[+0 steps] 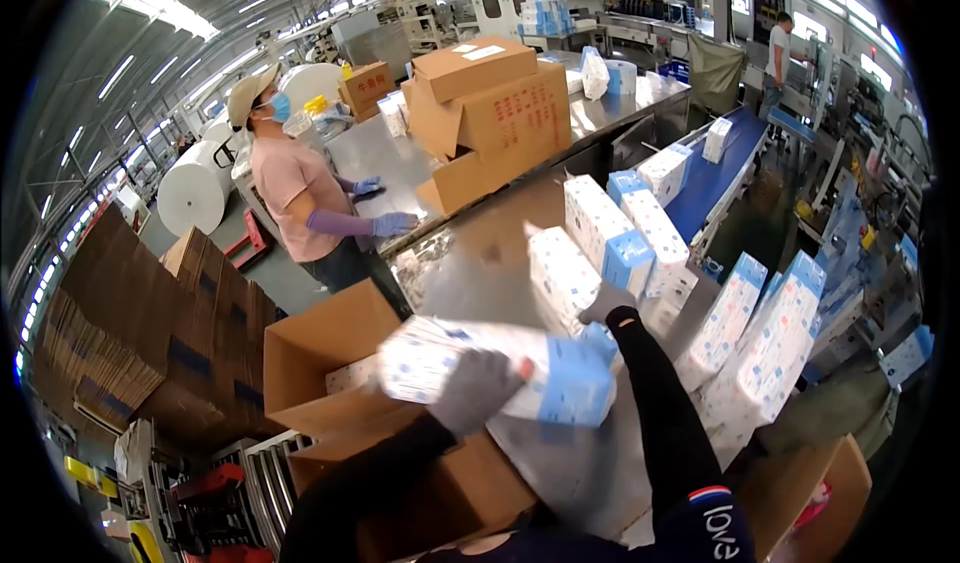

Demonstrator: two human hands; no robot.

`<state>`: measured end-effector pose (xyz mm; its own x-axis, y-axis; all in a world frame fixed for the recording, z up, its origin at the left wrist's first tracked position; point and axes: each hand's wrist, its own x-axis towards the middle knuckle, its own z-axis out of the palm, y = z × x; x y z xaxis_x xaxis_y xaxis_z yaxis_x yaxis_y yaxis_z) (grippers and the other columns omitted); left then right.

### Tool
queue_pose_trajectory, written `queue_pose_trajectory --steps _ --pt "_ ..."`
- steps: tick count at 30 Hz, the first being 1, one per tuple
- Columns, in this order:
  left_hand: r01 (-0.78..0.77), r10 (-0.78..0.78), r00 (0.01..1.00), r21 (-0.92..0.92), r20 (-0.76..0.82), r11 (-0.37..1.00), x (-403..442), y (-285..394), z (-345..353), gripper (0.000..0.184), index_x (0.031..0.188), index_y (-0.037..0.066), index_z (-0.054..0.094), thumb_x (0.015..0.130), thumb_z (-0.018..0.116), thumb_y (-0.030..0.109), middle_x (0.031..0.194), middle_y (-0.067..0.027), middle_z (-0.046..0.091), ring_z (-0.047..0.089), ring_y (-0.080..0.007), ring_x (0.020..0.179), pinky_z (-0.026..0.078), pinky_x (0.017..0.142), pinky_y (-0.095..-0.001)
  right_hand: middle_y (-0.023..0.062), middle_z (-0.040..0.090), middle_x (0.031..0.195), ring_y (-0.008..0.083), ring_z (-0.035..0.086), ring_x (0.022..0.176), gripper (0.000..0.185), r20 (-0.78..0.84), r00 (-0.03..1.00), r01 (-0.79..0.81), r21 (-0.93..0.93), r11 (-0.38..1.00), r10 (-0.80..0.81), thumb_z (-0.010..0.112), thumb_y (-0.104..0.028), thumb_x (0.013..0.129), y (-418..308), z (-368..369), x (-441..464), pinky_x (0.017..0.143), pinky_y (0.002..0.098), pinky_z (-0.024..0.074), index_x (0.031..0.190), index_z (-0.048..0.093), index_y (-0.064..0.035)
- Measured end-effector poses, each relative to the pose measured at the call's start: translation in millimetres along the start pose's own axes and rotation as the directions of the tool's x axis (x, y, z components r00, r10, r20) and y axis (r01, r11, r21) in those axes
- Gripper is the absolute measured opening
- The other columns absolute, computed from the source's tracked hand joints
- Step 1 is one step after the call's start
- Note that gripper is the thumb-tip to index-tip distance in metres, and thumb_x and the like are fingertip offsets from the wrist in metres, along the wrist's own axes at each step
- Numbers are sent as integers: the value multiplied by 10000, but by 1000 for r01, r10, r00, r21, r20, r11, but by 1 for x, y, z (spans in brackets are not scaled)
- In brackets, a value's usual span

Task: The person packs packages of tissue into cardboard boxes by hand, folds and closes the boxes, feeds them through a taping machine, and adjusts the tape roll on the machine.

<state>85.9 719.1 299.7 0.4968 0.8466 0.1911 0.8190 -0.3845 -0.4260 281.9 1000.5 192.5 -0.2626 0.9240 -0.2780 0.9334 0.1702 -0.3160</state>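
Note:
My left hand, in a grey glove, is wrapped over a long white-and-blue tissue pack. The pack is held sideways above the flaps of an open carton, and its left end is blurred. My right hand, gloved too, is closed against the near end of another tissue pack on the metal table; its fingertips are partly hidden. Beside that pack stand more tissue packs in a row. Inside the carton, part of a white patterned pack shows.
Several tissue packs stand on the right. A blue conveyor belt carries packs behind. A large carton rests on the far table, near a masked co-worker. Rollers lie at lower left, beside stacked flat cardboard.

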Motion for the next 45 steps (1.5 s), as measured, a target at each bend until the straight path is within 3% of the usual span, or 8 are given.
queue_pose_trajectory --steps 4,8,18,27,31,32,36,45 --pt "457 -527 843 -375 -106 806 -122 -20 -142 807 1289 30 508 606 848 293 992 -175 544 529 -345 920 412 787 -466 258 690 1031 312 672 1020 476 30 997 64 264 962 -75 726 -307 704 13 1 -60 867 385 522 1058 706 11" --pt "571 -678 730 -617 80 542 -217 6 -140 610 1142 28 591 653 842 293 878 -137 610 578 -355 795 447 696 -450 156 657 1130 231 641 997 731 -201 926 211 977 -1 -320 774 -44 647 -42 8 -155 867 318 510 1318 505 72" --pt "670 -303 536 -179 788 720 -341 147 40 706 1430 41 366 839 570 369 1403 -281 404 402 -449 1285 325 1034 -567 161 679 884 356 672 815 611 66 31 999 40 34 -997 744 -333 674 -263 151 -288 698 450 535 1163 563 -14" --pt "725 157 211 -262 965 637 -362 156 133 762 1449 44 338 890 506 534 1372 -274 423 414 -436 1237 338 1015 -547 138 701 913 300 647 793 348 332 -243 671 736 90 -911 580 -348 875 -226 306 -234 757 398 516 1029 697 -58" --pt "796 98 119 -154 988 585 -328 98 109 655 1378 47 481 885 558 471 1214 -239 627 645 -374 1058 500 902 -478 142 686 989 288 640 881 420 31 284 717 657 233 -958 589 -394 880 -180 101 -104 788 402 516 1071 655 -25" --pt "489 138 526 -431 839 758 -370 109 137 630 1340 25 480 841 644 373 1121 -207 632 639 -339 931 523 768 -468 153 672 1022 295 636 916 458 -210 538 815 375 441 -816 600 -414 863 -153 69 -32 794 411 516 1097 636 -22" --pt "649 -227 686 -440 691 621 -233 62 52 519 1300 63 517 859 630 314 1060 -183 644 630 -365 915 520 767 -484 187 560 1280 338 555 1160 809 -236 962 102 -148 984 -135 681 -570 706 2 -49 144 955 455 451 1271 532 -9" --pt "389 39 771 -518 636 761 -55 19 86 728 1378 40 448 812 672 439 1253 -198 583 584 -342 1124 420 993 -499 178 647 1106 317 636 1051 770 -156 969 185 -40 982 -189 800 -378 575 23 -34 99 862 457 516 1218 551 -34"
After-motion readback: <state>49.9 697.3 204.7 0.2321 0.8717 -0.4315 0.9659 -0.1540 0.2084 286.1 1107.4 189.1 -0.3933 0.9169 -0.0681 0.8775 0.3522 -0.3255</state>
